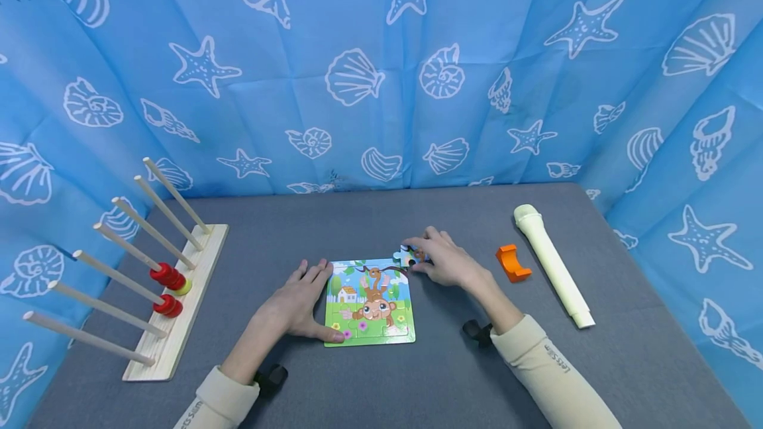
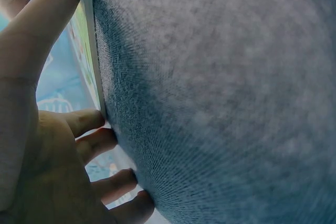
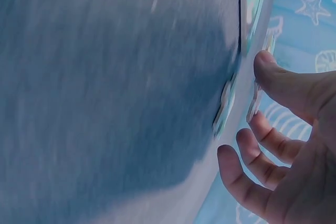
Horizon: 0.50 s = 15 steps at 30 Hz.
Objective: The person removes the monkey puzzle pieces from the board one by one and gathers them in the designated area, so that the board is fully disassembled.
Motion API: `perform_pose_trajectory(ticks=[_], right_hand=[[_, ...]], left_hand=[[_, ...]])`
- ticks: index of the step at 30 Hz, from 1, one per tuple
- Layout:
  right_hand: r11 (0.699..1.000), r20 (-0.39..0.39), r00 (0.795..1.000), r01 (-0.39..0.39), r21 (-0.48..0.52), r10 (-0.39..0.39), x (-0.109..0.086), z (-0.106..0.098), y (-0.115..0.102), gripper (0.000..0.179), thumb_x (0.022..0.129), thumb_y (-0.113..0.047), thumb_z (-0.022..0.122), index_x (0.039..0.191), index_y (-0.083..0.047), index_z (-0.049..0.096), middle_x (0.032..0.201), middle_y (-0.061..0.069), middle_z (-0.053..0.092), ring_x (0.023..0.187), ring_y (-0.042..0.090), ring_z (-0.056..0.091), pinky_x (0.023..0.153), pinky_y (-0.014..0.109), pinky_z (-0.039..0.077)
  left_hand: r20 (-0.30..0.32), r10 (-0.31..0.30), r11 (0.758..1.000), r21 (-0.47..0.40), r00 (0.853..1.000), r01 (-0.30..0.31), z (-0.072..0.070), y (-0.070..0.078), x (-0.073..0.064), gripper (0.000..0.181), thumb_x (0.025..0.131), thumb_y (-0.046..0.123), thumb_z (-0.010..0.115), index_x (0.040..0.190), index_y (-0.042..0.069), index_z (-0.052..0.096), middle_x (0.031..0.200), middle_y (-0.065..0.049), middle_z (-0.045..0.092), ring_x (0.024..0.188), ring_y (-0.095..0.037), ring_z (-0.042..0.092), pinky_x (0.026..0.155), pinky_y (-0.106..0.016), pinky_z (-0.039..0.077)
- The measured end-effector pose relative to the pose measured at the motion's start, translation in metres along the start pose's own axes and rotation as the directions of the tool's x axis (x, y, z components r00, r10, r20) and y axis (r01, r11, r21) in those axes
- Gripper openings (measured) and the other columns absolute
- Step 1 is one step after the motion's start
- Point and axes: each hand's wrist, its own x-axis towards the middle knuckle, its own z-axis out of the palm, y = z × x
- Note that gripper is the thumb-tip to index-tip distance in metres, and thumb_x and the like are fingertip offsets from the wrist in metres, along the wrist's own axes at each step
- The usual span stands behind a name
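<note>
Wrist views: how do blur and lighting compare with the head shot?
Head: evenly lit, the puzzle print crisp. Left wrist: left hand dim, gray cloth soft toward the right, its weave clearer near the hand. Right wrist: cloth streaky and smeared, can't tell whether from motion or focus; broad dark shadow to the left of the right hand.

From here I can read "Lets Slim" in dark print on the cream cuffed fabric right sleeve [image 1: 545, 376]; the matching cream left sleeve [image 1: 222, 397] seems to repeat it. High left, the blue shell-and-starfish cloth curtain [image 1: 399, 124] shows dark letters ending "IN".
</note>
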Motion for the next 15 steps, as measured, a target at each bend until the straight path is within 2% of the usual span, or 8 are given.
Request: perform_pose_trajectory(ticks=[7,15], right_hand=[[0.999,0.019,0.999,-0.05,-0.018,0.05,-0.003,-0.013,0.018,0.049,0.097,-0.016,0.071,0.144,-0.012,0.059,0.111,0.014,0.055,0.089,0.024,0.045,0.065,0.031,0.038],[0.992,0.047,0.992,-0.117,-0.039,0.119,-0.007,-0.018,0.034,0.048,0.099,-0.015,0.069,0.145,-0.011,0.057,0.125,0.019,0.054,0.097,0.03,0.049,0.068,0.037,0.042]], left_hand=[[0.007,0.004,1.0,-0.006,1.0,-0.004,0.0,-0.001,0.0,0.135,0.065,0.072,0.086,0.164,0.007,0.021,0.17,-0.019,0.021,0.156,-0.05,0.016,0.119,-0.068,0.031],[0.011,-0.003,1.0,-0.005,1.0,0.003,0.001,-0.002,0.001,0.134,0.065,0.07,0.086,0.164,0.007,0.021,0.171,-0.019,0.021,0.157,-0.05,0.015,0.12,-0.068,0.031]])
